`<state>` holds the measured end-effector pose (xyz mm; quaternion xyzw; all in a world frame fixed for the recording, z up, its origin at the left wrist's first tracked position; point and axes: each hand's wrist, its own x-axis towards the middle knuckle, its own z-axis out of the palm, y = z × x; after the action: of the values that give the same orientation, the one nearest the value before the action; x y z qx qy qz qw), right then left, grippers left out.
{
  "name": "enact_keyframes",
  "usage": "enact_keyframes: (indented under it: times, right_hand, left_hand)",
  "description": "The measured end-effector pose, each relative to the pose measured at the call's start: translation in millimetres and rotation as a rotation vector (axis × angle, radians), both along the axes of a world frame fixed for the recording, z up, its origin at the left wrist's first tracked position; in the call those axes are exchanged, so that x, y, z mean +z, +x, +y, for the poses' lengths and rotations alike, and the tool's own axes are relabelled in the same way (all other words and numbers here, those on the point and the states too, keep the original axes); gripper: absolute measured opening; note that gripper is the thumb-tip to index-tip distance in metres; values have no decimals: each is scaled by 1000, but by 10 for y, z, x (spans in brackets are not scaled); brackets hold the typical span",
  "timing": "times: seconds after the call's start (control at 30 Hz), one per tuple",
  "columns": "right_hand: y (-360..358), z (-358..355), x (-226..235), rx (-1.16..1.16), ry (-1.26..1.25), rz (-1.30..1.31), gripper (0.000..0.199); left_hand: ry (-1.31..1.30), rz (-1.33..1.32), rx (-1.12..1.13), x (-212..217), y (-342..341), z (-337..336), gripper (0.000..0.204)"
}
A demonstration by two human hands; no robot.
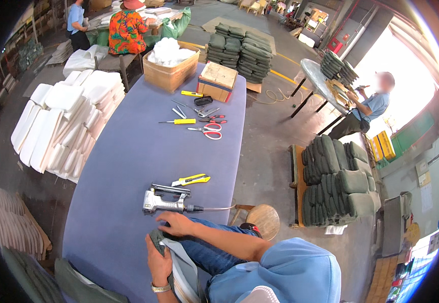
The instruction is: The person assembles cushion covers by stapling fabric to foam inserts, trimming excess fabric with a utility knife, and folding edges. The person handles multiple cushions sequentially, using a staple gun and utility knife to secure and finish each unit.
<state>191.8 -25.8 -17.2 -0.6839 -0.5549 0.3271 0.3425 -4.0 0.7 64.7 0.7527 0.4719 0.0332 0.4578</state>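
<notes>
My left hand (159, 262), a metal-banded watch at its wrist, is closed around the edge of a dark green padded cushion cover (156, 236). The cover's pale grey and white inner side (181, 267) lies across my lap. Just above its far end is my right hand (177, 223), fingers bent and apart, the thumb side close to the fabric. Beyond that hand a silver staple gun (164, 201) lies on its side on the blue-covered table (113, 202), an air hose (219, 208) running from it. A yellow utility knife (192, 180) lies past the gun.
Red-handled scissors (212, 131), a yellow screwdriver (179, 121) and pliers lie farther up the table, before two boxes (171, 70). White foam pads (52, 126) are stacked left, green cushions (335, 182) right. A wooden stool (263, 222) stands beside the table. A co-worker (373, 108) stands at another table.
</notes>
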Motion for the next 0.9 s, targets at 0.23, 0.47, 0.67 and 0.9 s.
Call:
enact_keyframes:
  times: [0.23,0.47,0.67,0.9]
  right_hand:
    - [-251,-574,455,-15,48,68,53]
    - [-304,-837,801,61,-96,194,83]
    - [-288,-1045,980,174,-232,130,94]
    - [-438,-1100,959,177,-380,-4,83]
  left_hand:
    - [110,-54,-34,-39,-16,-39,81]
    - [9,-119,65,69,-16,-179,87]
    - [-102,-387,156,-33,-557,-590,66]
    - [-192,-229,497,-467,-1530,-1387,54]
